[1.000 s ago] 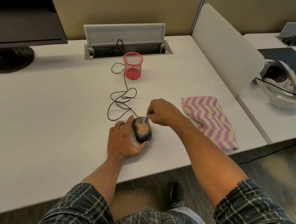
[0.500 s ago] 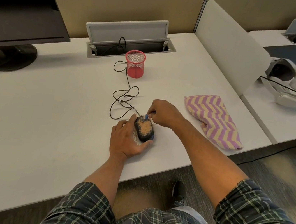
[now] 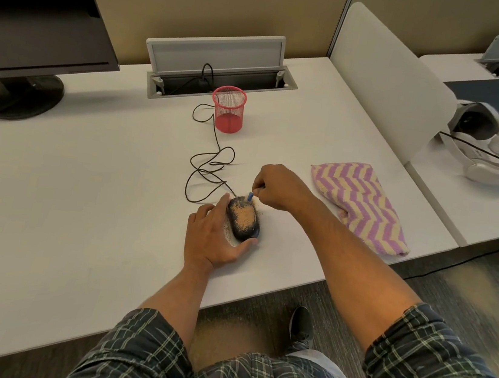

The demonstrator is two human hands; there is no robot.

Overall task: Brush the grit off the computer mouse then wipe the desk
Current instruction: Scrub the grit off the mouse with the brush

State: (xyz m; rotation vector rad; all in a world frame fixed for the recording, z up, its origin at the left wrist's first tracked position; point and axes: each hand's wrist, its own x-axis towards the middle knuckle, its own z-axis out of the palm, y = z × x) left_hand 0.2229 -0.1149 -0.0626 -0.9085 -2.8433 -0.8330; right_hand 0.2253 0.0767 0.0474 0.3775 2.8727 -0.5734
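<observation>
A black wired computer mouse (image 3: 244,221) lies near the front of the white desk (image 3: 83,186), its top covered in tan grit. My left hand (image 3: 213,238) cups the mouse from the left, thumb curled round its near end. My right hand (image 3: 276,189) pinches a small blue brush (image 3: 250,196) whose tip touches the far end of the mouse. Some grit is scattered on the desk around the mouse. A pink and cream zigzag cloth (image 3: 357,203) lies to the right of my right hand.
The mouse cable (image 3: 210,164) loops back past a red mesh pen cup (image 3: 227,109) into an open cable hatch (image 3: 222,71). A monitor (image 3: 36,18) stands far left. A white divider (image 3: 390,77) and a headset (image 3: 485,143) are at the right.
My right hand has shifted the brush slightly over the far end of the mouse. My left hand stays on the mouse. The camera moved a little.
</observation>
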